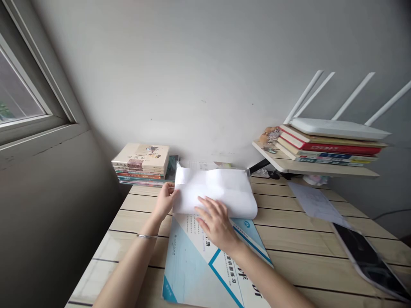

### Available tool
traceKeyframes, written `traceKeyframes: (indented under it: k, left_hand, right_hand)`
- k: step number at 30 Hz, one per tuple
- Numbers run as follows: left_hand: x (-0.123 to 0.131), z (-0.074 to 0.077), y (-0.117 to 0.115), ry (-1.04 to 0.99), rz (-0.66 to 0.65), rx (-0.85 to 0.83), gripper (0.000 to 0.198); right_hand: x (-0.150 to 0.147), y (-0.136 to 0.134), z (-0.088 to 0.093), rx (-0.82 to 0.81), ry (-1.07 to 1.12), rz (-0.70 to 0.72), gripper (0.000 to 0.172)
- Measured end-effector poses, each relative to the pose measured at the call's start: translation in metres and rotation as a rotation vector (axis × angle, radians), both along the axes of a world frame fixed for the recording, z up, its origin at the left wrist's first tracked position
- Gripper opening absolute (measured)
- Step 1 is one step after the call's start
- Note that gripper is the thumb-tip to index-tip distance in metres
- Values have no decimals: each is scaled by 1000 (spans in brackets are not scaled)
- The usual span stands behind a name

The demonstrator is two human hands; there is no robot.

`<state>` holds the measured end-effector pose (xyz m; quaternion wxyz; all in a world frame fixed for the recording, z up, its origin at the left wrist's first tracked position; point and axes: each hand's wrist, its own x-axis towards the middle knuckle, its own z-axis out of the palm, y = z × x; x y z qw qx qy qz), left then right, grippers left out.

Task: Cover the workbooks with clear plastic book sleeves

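A white sheet of paper [221, 190] lies folded over on a blue and white workbook [205, 265] on the wooden desk [289, 239]. My left hand [165, 201] grips the paper's left edge, fingers curled round it. My right hand [216, 222] lies flat on the paper's lower edge with its fingers spread, pressing it down. A thin bracelet [147, 235] circles my left wrist.
A stack of books [141, 164] stands at the back left by the wall. A raised shelf [321, 167] at the right carries more books [324, 147] and a white router [337, 128]. A loose sheet [316, 203] and a dark tablet [369, 261] lie at the right.
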<state>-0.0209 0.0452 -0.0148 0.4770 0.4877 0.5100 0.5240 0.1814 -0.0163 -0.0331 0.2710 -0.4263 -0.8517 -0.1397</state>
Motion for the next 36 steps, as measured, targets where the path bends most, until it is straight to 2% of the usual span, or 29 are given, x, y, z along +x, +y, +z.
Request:
traceKeyframes:
  k: [3,7,14,19,22,25,28,31,33,36]
  left_hand:
    - [5,-15,10,61,141,-65,18]
    - [12,-23,15,85,243,-110,22]
    - [22,-22,10,53,127,-70,45]
    - [19,-29,13,85,96,-84,51]
    - [16,-28,12,102,46,-112,60]
    - [14,-25,12,129,56,-138,61]
    - [13,-23,14,50,55,-154,62]
    - [13,-23,14,-36,15,-127,62]
    - [14,-25,13,-56,1,-84,63]
    - [15,-25,12,-80,1,-13,61]
  right_hand:
    - [35,7,-3,-53,-8,-140,36]
    - [62,15,-12,-167,-115,-167,46]
    - [42,33,-11,-255,-128,-68,58]
    - [34,51,-17,-329,-115,-142,56]
    - [31,51,-22,-349,-73,-204,58]
    - [30,49,-25,-356,-18,-233,57]
    - [42,56,-22,-266,151,-238,49]
    - [76,74,-20,-103,516,-417,42]
    - [102,89,-20,-172,791,-567,43]
    - [130,103,-24,-394,1027,-609,48]
